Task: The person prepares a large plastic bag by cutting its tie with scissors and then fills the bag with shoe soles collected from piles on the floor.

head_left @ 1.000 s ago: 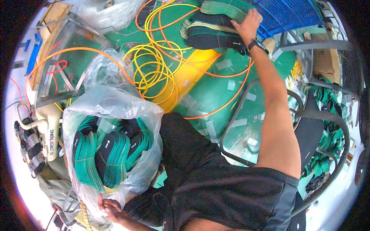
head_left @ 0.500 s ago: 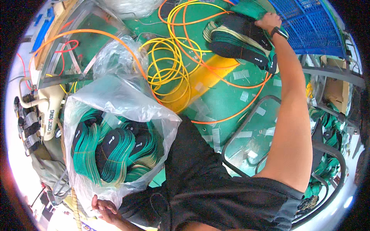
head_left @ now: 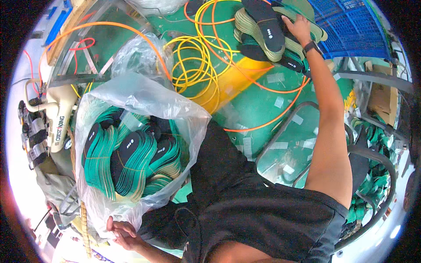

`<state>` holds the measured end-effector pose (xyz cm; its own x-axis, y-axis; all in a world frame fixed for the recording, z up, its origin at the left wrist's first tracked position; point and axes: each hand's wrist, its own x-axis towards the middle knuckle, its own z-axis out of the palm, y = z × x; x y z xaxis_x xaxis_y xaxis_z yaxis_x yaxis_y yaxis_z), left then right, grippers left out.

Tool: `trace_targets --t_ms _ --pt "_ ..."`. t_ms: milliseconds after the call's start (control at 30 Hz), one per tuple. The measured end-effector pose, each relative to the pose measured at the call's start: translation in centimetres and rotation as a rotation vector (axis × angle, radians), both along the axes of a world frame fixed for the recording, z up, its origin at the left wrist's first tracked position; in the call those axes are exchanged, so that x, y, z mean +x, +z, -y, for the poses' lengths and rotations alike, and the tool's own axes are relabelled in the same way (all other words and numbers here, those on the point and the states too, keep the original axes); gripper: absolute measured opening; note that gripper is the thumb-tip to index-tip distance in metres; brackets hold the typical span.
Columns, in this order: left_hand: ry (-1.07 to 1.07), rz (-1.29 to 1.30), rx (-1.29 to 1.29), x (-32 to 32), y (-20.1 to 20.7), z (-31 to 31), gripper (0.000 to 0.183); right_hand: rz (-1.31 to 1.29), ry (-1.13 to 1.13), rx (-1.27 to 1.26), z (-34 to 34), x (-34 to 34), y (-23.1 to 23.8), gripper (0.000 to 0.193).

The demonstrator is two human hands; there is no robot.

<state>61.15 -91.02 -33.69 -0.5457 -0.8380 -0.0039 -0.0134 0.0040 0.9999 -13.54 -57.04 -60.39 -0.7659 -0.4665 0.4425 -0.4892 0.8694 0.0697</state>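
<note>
At the upper right, my right hand (head_left: 300,30) is closed at the edge of a banded bundle of shoe insoles (head_left: 268,37), black on top with beige layered edges. Other insoles with green and beige edges lie under and beside it; the fingertips are partly hidden among them. By the lower rim of a clear plastic bag (head_left: 144,97), my left hand (head_left: 123,233) is open and holds nothing, its fingers loosely bent. Inside the bag are several banded bundles of insoles (head_left: 131,164), black with green and beige edges.
Coiled yellow hose (head_left: 193,65) and orange hose (head_left: 263,128) lie across the green floor. A blue plastic crate (head_left: 351,28) stands at the far right. A dark metal chair frame (head_left: 381,158) is on my right, with more green insoles (head_left: 377,175) beyond. Crumpled plastic (head_left: 136,59) sits behind the bag.
My right hand has moved slightly left. A bundle with beige edges now shows, tilted over the darker insoles. My left hand stays near the bag's rim.
</note>
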Motion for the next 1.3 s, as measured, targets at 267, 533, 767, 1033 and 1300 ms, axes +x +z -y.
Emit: trace_targets --t_ms 267,533,767,1033,1300 --pt "0.028 0.004 0.086 0.3 -0.2 -0.3 0.048 0.946 0.048 -0.291 8.0 1.2 -6.1 0.080" --pt "0.006 0.040 0.021 0.6 -0.7 -0.5 0.047 0.865 -0.228 -0.116 14.8 7.9 -5.7 0.118" --pt "-0.007 -0.020 -0.019 2.1 0.9 -0.2 0.041 0.575 -0.417 0.058 18.8 13.8 -7.0 0.119" --pt "0.000 -0.022 -0.031 2.7 -0.4 0.4 0.043 0.537 -0.366 0.045 19.0 18.1 -4.8 0.114" --pt "0.040 -0.104 -0.115 5.9 -0.4 0.0 0.051 0.491 -0.181 0.010 12.5 35.1 -7.4 0.108"
